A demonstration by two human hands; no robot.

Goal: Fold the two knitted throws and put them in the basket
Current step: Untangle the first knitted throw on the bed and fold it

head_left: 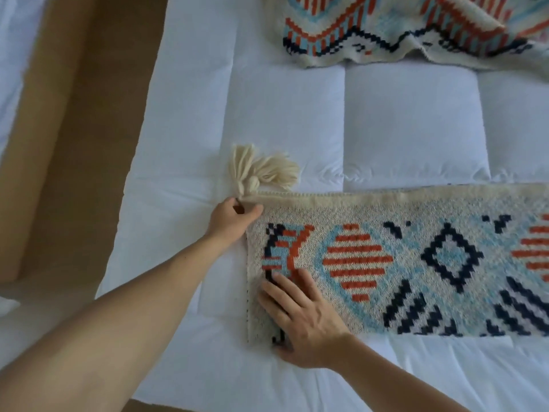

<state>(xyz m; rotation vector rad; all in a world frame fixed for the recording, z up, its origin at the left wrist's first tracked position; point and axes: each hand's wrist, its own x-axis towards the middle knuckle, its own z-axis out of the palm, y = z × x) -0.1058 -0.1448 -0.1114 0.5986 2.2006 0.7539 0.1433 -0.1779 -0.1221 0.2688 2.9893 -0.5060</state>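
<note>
A cream knitted throw [416, 257] with orange, light blue and navy diamonds lies as a long folded strip across the white quilt, running off the right edge. Cream tassels [261, 171] stick out from its far left corner. My left hand [234, 218] pinches that corner just below the tassels. My right hand [300, 319] lies flat with straight fingers on the strip's near left end. A second throw [401, 28] with the same colours lies rumpled and unfolded at the top right. No basket is in view.
The white quilted bed cover [297, 114] spreads under both throws. A brown floor strip [74, 114] runs along the bed's left side, with more white bedding [12, 69] at the far left edge.
</note>
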